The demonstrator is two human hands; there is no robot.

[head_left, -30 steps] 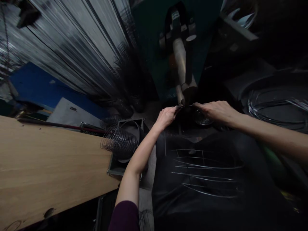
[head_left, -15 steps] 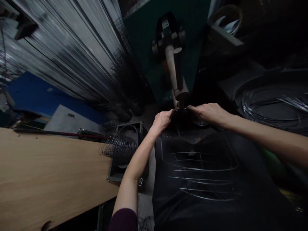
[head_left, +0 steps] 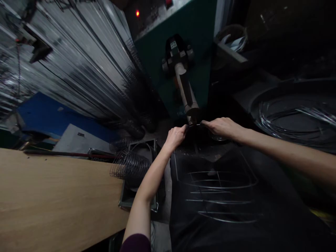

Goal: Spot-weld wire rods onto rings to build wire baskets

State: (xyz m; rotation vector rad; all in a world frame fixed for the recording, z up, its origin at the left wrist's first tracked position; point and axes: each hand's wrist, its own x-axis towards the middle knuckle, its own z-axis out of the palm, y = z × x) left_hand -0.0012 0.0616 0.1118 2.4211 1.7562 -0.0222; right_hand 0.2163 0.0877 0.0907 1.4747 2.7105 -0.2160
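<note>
My left hand [head_left: 176, 137] is closed, its thumb and fingers pinching one end of a thin metal wire [head_left: 194, 124]. On the other side, my right hand [head_left: 222, 127] pinches the wire's opposite end. The short stretch between my fingertips is at the lower tip of a thick metal machine arm [head_left: 186, 84]; whether it touches the tip, I cannot tell. Over the dark cloth on my lap spreads a wire frame [head_left: 223, 202] of curved wires and thin cross wires. Darkness hides whether the frame joins the held wire.
A green machine body [head_left: 202, 45] stands ahead. To the left are a wooden board [head_left: 52, 199], a box [head_left: 122, 201] with a coiled stack of wire rings [head_left: 131, 165], and a blue panel [head_left: 57, 113]. Loose wires [head_left: 288, 120] lie in a round tray at the right.
The camera view has shifted, so the machine sits lower and a red light shows at the top. Both hands keep their grip at the machine's tip.
</note>
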